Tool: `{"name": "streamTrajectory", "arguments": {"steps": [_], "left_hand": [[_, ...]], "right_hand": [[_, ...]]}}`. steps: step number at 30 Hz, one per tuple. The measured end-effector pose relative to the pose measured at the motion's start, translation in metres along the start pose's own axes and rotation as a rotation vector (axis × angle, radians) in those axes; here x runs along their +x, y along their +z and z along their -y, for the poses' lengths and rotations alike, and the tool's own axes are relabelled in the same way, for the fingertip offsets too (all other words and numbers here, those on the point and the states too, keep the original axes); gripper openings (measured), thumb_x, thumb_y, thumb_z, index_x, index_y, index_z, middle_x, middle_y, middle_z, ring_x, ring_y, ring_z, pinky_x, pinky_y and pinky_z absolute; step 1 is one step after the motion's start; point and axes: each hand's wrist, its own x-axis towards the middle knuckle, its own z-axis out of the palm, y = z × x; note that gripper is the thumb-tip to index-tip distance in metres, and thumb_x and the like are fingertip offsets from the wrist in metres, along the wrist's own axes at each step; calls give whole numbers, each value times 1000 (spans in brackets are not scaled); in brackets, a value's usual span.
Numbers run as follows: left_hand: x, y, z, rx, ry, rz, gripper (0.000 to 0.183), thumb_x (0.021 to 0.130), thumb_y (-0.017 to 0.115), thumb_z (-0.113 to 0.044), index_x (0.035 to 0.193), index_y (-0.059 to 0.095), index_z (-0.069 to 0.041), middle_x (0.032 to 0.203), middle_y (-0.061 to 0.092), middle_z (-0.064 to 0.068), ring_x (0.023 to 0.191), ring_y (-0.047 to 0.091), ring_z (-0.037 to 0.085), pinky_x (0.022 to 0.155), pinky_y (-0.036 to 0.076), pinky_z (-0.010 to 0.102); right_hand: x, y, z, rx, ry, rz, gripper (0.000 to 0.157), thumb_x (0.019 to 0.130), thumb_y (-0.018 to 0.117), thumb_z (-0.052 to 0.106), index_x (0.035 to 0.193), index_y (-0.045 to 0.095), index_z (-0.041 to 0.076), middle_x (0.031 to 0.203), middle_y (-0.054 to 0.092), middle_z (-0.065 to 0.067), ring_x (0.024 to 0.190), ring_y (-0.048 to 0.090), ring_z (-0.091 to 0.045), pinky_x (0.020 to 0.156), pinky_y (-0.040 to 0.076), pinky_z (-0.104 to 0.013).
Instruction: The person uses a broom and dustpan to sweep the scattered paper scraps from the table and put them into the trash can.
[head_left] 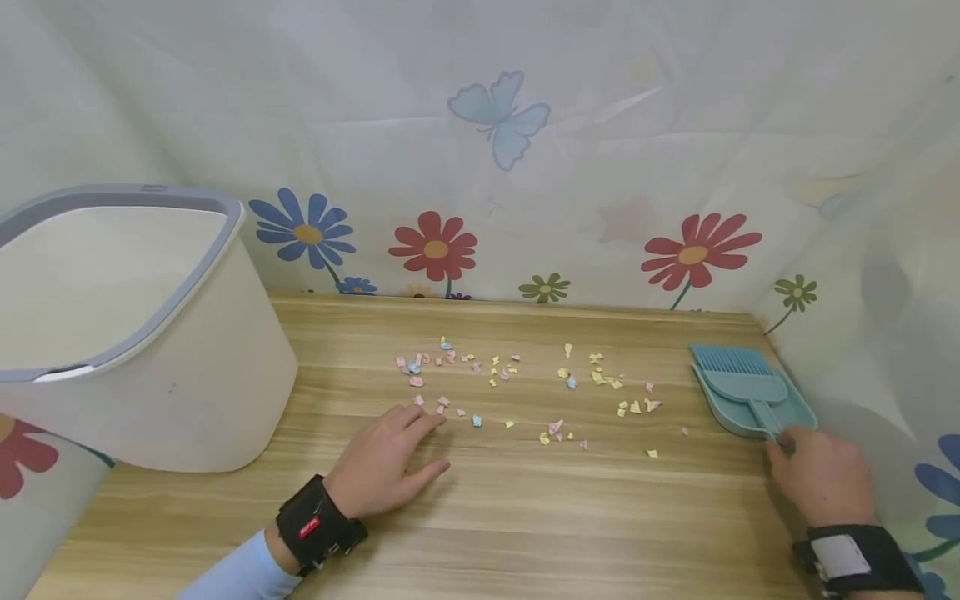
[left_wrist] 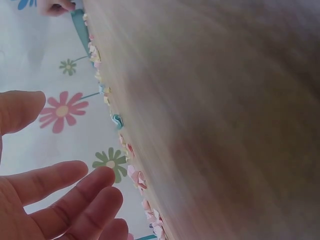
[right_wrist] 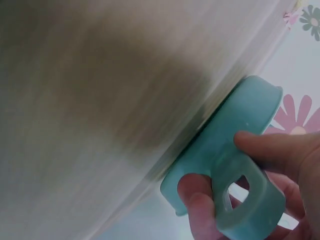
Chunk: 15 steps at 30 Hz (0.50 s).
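1. The left hand (head_left: 382, 467) was spread wide over the table (head_left: 562, 525), its thumb well apart from the fingers; whether it touched the wood could not be told.
2. Pink paper scraps (head_left: 556, 427) lay just beside its fingertips, and yellow and blue ones were scattered to the right, across the middle of the table.
3. The right hand (head_left: 825, 471) held a looped teal handle (right_wrist: 265, 200) between thumb and fingers, at the table's right side.
4. The dustpan (head_left: 723, 415) lay at the far right with the brush (head_left: 742, 386) resting in it, bristles pointing to the back; which of the 2 the gripped handle belonged to was unclear.
5. The bin (head_left: 225, 375), white with a grey rim, stood at the left, well apart from the dustpan.
6. Behind the table hung a pale curtain (head_left: 600, 167) printed with flowers and 1 blue butterfly.
7. Both wrists wore black straps (head_left: 311, 517), and a light blue sleeve (head_left: 243, 571) covered the left forearm.
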Motion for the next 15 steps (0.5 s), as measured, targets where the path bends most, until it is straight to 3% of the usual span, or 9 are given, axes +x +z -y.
{"name": "streamTrajectory", "arguments": {"steps": [7,10,15], "left_hand": [[0,0,2,-2,-14,14,54,91,76,-50,133,68,-15,111,68,-1,95,63,14,78,54,36],[1,1,-1,-35,-8,19,52,91,76,-48,131,69,-15,109,69,-3,94,63,12,78,54,35],[4,5,-17,-245,13,100,41,96,73,-39,130,69,-15,110,72,-5,101,65,8,89,55,35]], "right_hand": [[-2,-3,6,26,21,-46,19,86,77,6,81,71,-11,61,63,-17,55,53,-26,52,35,-34],[-4,-6,10,35,21,-78,20,87,77,6,82,72,-12,63,65,-20,55,56,-29,51,36,-35],[-17,-14,30,67,-50,-201,21,84,80,8,82,73,-12,73,68,-29,62,62,-42,50,40,-43]]}}
